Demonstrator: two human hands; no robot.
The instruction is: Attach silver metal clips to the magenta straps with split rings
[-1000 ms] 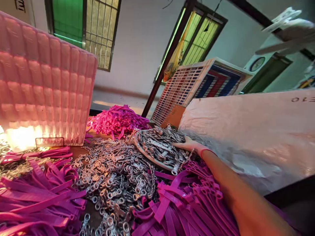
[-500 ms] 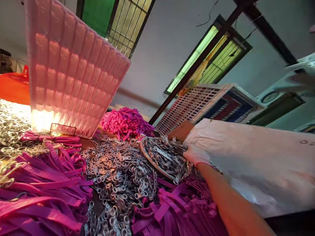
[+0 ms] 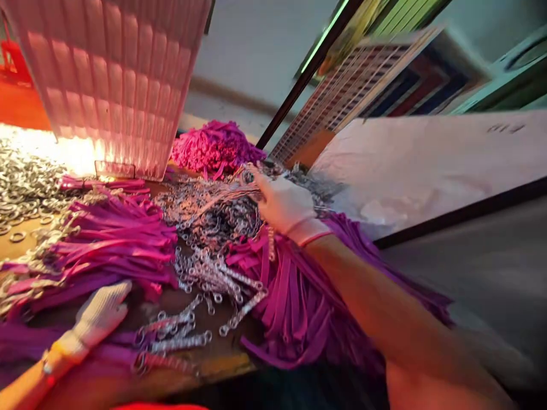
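Head: pink panel (image 3: 123, 85) beyond straps (image 3: 128, 239); right hand (image 3: 286, 205) round chains (image 3: 245, 192); left hand (image 3: 100, 312), grip unclear.

straps (image 3: 294, 307) purple | chains (image 3: 233, 219) silver | right glove (image 3: 288, 202) white — pink-edged | panel (image 3: 123, 80) pink — gridded

A brown table (image 3: 226, 364) bears bundled purple straps (image 3: 123, 233), heaped metal chains (image 3: 226, 222) and loose rings (image 3: 25, 191).

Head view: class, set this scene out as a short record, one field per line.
Right hand: white-gloved, at the heaped metal links; grip blurred
Left hand: white-gloved, at the lower-left purple straps; grip unclear
Behind the links: pink strap pile
Upper left: ribbed pink panel
Right side: large white object with dark marks
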